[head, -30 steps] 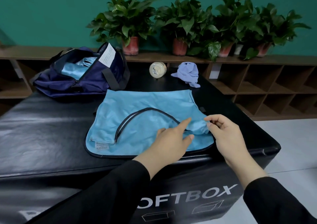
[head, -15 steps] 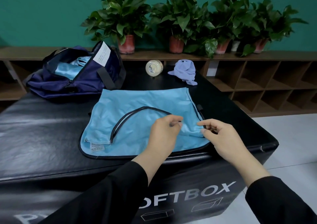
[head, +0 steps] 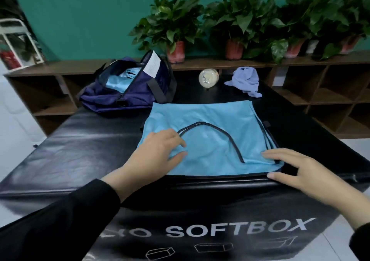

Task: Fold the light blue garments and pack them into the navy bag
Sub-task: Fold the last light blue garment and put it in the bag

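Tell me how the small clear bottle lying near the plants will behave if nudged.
The bottle lies on its side on the black box top, so it would probably roll. It looks light, likely plastic, so unlikely to break.

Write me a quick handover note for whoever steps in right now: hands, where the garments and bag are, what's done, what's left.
Left hand: fingers loosely on the left part of the light blue garment, pinching nothing clearly.
Right hand: open, fingers flat on the garment's near right corner.
The garment lies spread on the black box, partly folded, dark trim showing.
Navy bag: open at the far left, one light blue piece already inside.
Left: finish folding this garment and put it in the bag.
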